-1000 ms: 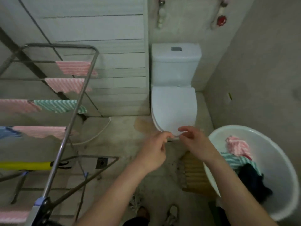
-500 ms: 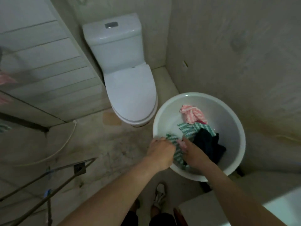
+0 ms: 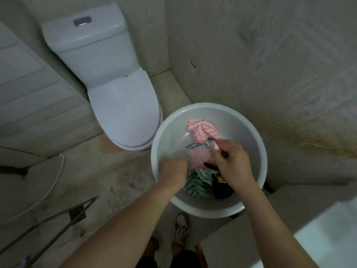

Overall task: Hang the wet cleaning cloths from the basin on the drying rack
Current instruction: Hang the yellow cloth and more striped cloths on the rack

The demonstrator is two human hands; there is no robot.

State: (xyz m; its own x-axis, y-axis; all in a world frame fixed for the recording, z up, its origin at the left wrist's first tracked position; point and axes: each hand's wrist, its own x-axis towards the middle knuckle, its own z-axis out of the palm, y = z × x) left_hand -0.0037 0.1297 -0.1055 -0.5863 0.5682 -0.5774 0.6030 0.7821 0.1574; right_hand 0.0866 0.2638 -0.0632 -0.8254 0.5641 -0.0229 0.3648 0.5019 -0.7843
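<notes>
A white round basin (image 3: 168, 132) stands on the floor by the wall and holds a heap of wet cloths. A crumpled pink striped cloth (image 3: 202, 130) lies at its far side. A second pink cloth (image 3: 199, 159) is stretched between my hands. My left hand (image 3: 174, 173) grips its near left edge and my right hand (image 3: 230, 163) pinches its right edge. Under it lie a green striped cloth (image 3: 196, 185) and a dark cloth (image 3: 222, 190), partly hidden by my right hand.
A white toilet (image 3: 108, 78) with its lid down stands left of the basin. Metal legs of the drying rack (image 3: 63, 217) cross the bottom left floor. A tiled wall runs along the right, and a pale ledge (image 3: 309, 238) sits at the bottom right.
A second ago my hands were empty near the rack. The view swung right and down to the basin, and both hands have taken hold of a pink cloth and raised it above the green one.
</notes>
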